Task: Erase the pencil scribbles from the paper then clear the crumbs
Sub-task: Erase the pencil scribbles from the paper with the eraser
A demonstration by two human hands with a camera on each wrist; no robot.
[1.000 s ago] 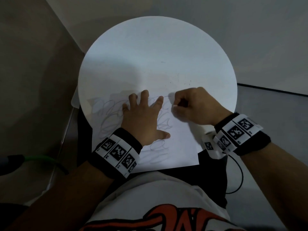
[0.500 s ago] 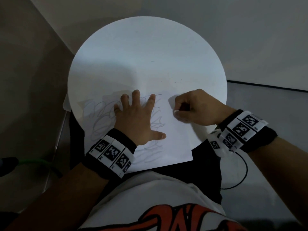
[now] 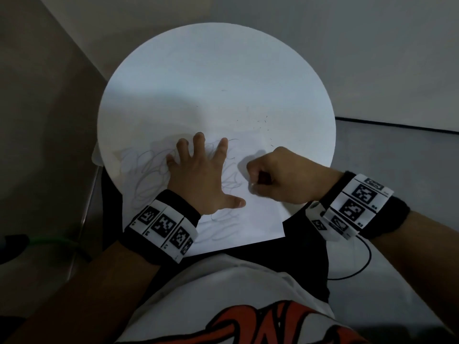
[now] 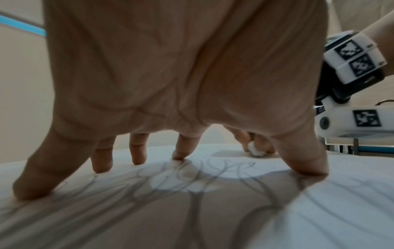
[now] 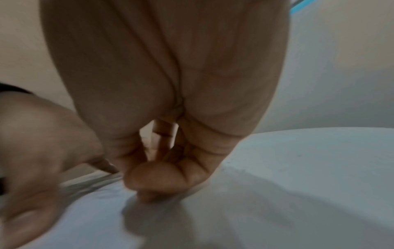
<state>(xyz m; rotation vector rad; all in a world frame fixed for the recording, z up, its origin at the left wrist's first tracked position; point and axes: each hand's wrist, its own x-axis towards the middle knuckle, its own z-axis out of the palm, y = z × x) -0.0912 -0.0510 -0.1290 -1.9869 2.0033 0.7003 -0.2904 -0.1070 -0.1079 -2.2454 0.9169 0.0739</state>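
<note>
white eraser (image 4: 254, 150) pinched in right hand (image 3: 280, 178), left hand (image 3: 198, 182) splayed flat on paper (image 3: 255, 219)

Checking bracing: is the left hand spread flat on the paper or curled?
Spread: left hand has fingers splayed, tips pressing the scribbled paper.

A round white worktop (image 3: 216, 70) carries a white sheet of paper (image 3: 260, 219) covered with looping grey pencil scribbles (image 3: 149, 175). Tiny dark eraser crumbs (image 3: 263, 120) speckle the white surface. A small white eraser (image 4: 254, 150) shows pale against the paper. Both wrists wear black bands with white blocks (image 3: 164, 227) printed in black-and-white square code patterns. The person's white shirt (image 3: 223, 294) bears an orange graphic outlined in black.
</note>
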